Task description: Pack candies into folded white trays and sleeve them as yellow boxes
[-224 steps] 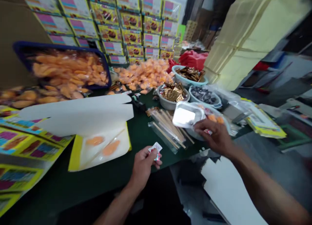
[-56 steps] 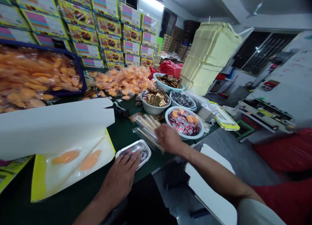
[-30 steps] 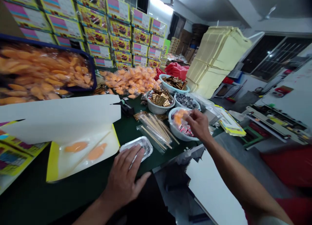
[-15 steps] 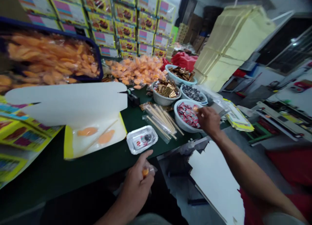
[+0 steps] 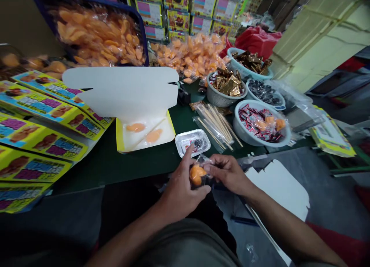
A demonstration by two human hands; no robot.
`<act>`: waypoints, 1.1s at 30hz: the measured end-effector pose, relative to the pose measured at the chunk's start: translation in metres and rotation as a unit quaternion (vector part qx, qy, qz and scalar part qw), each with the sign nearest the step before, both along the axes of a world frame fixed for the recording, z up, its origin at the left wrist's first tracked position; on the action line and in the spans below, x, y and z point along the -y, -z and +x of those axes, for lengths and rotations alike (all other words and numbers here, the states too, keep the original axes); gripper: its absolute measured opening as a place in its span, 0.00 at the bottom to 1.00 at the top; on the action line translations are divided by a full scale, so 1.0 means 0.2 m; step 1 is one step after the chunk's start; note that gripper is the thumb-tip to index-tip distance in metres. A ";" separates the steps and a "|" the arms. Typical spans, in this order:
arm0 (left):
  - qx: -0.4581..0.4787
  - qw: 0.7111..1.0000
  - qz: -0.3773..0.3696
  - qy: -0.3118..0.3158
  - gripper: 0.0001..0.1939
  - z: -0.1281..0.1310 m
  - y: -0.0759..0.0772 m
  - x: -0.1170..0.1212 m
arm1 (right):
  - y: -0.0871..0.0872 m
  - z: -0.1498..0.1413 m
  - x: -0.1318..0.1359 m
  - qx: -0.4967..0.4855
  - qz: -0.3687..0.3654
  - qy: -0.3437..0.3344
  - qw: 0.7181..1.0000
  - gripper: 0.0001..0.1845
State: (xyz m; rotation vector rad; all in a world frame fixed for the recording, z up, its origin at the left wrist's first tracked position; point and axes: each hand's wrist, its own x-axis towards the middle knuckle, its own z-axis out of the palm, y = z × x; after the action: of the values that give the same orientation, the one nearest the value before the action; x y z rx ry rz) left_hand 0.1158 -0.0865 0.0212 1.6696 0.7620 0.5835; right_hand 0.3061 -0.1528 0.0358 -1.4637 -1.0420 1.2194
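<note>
My left hand [image 5: 185,186] is closed around a clear plastic bag [image 5: 197,176] with orange pieces inside, its index finger stretched out. At the bag's right edge my right hand [image 5: 228,170] pinches the plastic. Just beyond my hands sits a foil tray [image 5: 180,146] holding a dark round item [image 5: 198,143] and a small red-and-white packet, partly hidden by my finger. To the left stands an open yellow-edged box [image 5: 121,143], with two flat orange pieces and a wooden stick in it. A pale blue bowl [image 5: 243,130] of red packets has several orange pieces on top.
Several wrapped wooden sticks [image 5: 216,124] lie right of the tray. Bowls of brown-gold packets [image 5: 231,85] and dark items [image 5: 263,91] stand behind. A blue crate [image 5: 146,39] and a heap [image 5: 196,53] of orange pieces are at the back. Printed yellow boxes [image 5: 43,139] fill the left.
My right hand has come back from the bowl of red packets to the bag in my left hand. Orange pieces now show clearly in that bowl. The view has turned left and down.
</note>
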 end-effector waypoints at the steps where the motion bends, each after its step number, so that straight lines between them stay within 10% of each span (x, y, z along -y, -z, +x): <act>1: 0.026 0.998 -0.056 -0.008 0.55 -0.02 0.00 -0.01 | 0.02 0.01 0.00 -0.013 -0.006 0.023 1.000 0.21; 4: 0.087 0.980 -0.175 -0.048 0.45 -0.05 0.02 -0.04 | 0.05 0.04 0.01 -0.049 -0.019 0.033 0.998 0.20; 10: 0.081 0.980 -0.176 -0.040 0.43 -0.04 0.06 -0.03 | 0.04 0.03 0.00 -0.099 -0.049 0.001 0.994 0.25; 15: 0.000 0.985 0.113 -0.130 0.22 -0.12 0.11 -0.02 | 0.03 0.24 -0.04 -0.039 -0.013 0.109 0.993 0.22; 21: -0.047 0.869 0.479 -0.117 0.27 -0.12 0.13 -0.04 | -0.01 0.33 -0.30 0.035 0.050 0.176 0.982 0.23; 26: -0.120 0.831 0.541 -0.041 0.35 0.03 0.13 -0.14 | 0.08 0.18 -0.49 0.214 0.055 0.091 0.971 0.15; 33: -0.196 0.815 0.544 0.038 0.27 0.14 0.32 -0.31 | 0.15 0.14 -0.47 0.527 0.094 0.059 0.843 0.17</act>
State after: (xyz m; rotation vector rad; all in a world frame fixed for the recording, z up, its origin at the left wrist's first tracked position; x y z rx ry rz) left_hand 0.1437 -0.0241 -0.0421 2.9447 0.6638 0.6767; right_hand 0.3350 -0.0585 0.0050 -2.0253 -1.6696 0.1001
